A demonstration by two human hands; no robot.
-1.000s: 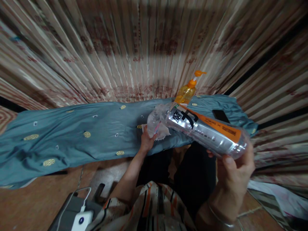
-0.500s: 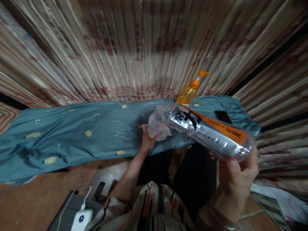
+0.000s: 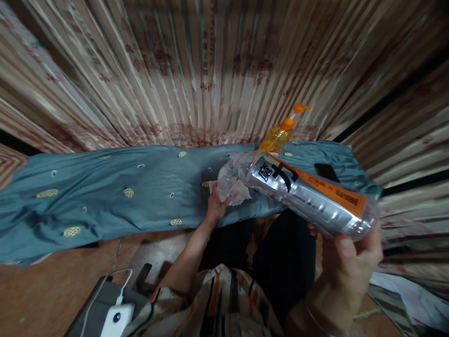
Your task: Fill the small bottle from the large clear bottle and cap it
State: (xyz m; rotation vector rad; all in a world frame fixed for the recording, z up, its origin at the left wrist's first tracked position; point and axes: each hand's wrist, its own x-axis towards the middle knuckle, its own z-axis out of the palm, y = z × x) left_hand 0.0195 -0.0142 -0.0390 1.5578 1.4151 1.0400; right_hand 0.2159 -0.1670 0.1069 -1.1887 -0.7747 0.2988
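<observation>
My right hand [image 3: 354, 262] grips the base of a large clear plastic bottle [image 3: 308, 196] with a silver and orange label. The bottle slants down to the left, and no liquid shows in it. Its neck end lies against a roundish, see-through plastic piece [image 3: 227, 180] that has a thin pink and blue line; it may be a bag, but its kind is unclear. My left hand [image 3: 216, 205] is closed on the near edge of that piece. A white paper tissue [image 3: 242, 195] lies under and beside it, and whether my fingers hold the tissue too is hidden.
Behind the bottle's neck stands an orange pump bottle [image 3: 278, 135] of yellow liquid. A dark phone [image 3: 326, 172] lies to the right on the blue-green cloth [image 3: 105, 187]. Striped curtains [image 3: 196, 70] hang close behind. A white device with a cable [image 3: 117, 320] sits at lower left.
The bottle and my right hand have shifted slightly right and down in the view. My left hand keeps its hold at nearly the same spot.
</observation>
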